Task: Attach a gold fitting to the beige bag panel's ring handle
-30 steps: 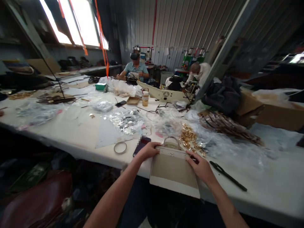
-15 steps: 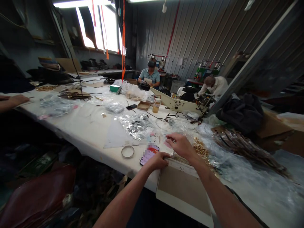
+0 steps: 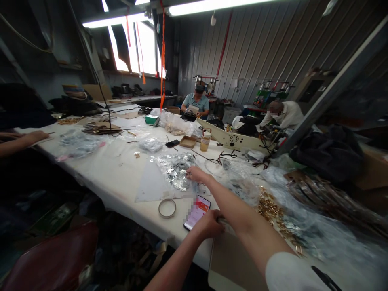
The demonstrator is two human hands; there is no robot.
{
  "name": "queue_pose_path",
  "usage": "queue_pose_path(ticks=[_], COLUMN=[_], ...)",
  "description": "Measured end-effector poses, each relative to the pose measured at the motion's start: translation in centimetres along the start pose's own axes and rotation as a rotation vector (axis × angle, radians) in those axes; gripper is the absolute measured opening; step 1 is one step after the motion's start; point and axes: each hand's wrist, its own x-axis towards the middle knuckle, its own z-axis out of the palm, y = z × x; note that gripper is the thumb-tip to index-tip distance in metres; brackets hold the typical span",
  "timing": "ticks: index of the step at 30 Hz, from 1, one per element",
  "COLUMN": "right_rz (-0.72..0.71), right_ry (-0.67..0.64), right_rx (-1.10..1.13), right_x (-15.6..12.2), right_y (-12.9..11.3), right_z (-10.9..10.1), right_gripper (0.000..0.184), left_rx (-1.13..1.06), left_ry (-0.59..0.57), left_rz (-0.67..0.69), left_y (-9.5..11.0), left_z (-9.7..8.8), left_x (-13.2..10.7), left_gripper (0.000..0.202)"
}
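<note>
My right hand [image 3: 197,174] reaches over a pile of small shiny silver metal pieces [image 3: 178,167] on clear plastic. Its fingers are pinched together at the pile's right side; whatever is between them is too small to make out. Curled at the near table edge, my left hand [image 3: 214,224] grips the corner of a pale box [image 3: 233,258], with its fingertips partly hidden. A phone with a lit screen [image 3: 197,212] lies just left of that hand. Beside the phone is a roll of tape [image 3: 167,208].
Gold-coloured metal pieces [image 3: 269,206] and wrapped brown straps [image 3: 330,198] lie to the right. Beyond the silver pile are a jar [image 3: 205,141], a shallow cardboard box [image 3: 188,141] and a dark phone [image 3: 172,144]. A co-worker's hand [image 3: 33,137] shows at far left; two people work behind.
My right hand has moved forward and left, from beside the box to the silver pieces. The left hand stays at the box corner. The view has shifted slightly.
</note>
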Motion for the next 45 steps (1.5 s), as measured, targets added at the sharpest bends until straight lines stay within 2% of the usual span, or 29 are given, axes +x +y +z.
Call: queue_pose_path(ticks=[5,10,14,18,20,22,24,26,28,30,33,35,37,42,45], right_rz=[0.054,0.102,0.098,0.102,0.104,0.095,0.098,0.156,0.266,0.376,0.505,0.550,0.560,0.532,0.494], right_ry=[-0.061,-0.061,0.030,0.177,0.230,0.305,0.407,0.491,0.572,0.623,0.651,0.656,0.670,0.715,0.723], right_rx=[0.046,0.129,0.239,0.331,0.386,0.494,0.610,0.625,0.529,0.440,0.494,0.548,0.565,0.555,0.530], right_x=[0.8,1.3,0.9,-1.3,-4.0,-8.2,-14.1,-21.1,-28.3,-34.7,-40.8,-42.4,-42.9,-42.3,-42.2], right_y=[1.1,0.5,-1.0,-2.5,-2.7,-2.7,-2.8,-3.3,-4.0,-4.7,-5.0,-4.9,-4.7,-4.5,-4.2], right_z=[0.9,0.7,-1.0,-4.1,-6.0,-7.7,-9.0,-9.5,-8.9,-7.3,-4.1,-2.3,-1.3,-0.9,-0.8], right_gripper=[0.007,0.010,0.008,0.026,0.023,0.020,0.024,0.034,0.039,0.035,0.035,0.035,0.034,0.032,0.029], left_rx=[-0.006,-0.001,0.017,-0.006,-0.025,-0.027,-0.014,0.011,0.038,0.075,0.172,0.267,0.354,0.398,0.438], left_ry=[-0.014,-0.011,-0.011,-0.030,-0.021,-0.011,-0.009,-0.018,-0.032,-0.047,-0.053,-0.022,0.028,0.066,0.176], left_rz=[-0.013,-0.006,-0.015,-0.039,-0.048,-0.047,-0.024,-0.005,0.002,0.005,0.009,0.038,0.080,0.108,0.118], left_y=[0.4,1.0,0.9,0.7,0.6,0.5,0.3,0.2,0.1,0.3,1.2,1.9,2.5,3.0,3.5], left_z=[-0.2,-0.2,-0.3,-0.3,-0.1,0.0,0.1,0.0,-0.1,-0.2,0.0,0.4,1.1,2.2,2.5], left_x=[0.2,-0.1,-0.1,-0.1,-0.1,-0.1,-0.1,0.1,0.3,0.4,0.6,0.7,0.7,0.2,0.0], left_gripper=[0.056,0.054,0.054,0.057,0.058,0.058,0.059,0.059,0.059,0.057,0.055,0.055,0.056,0.063,0.063])
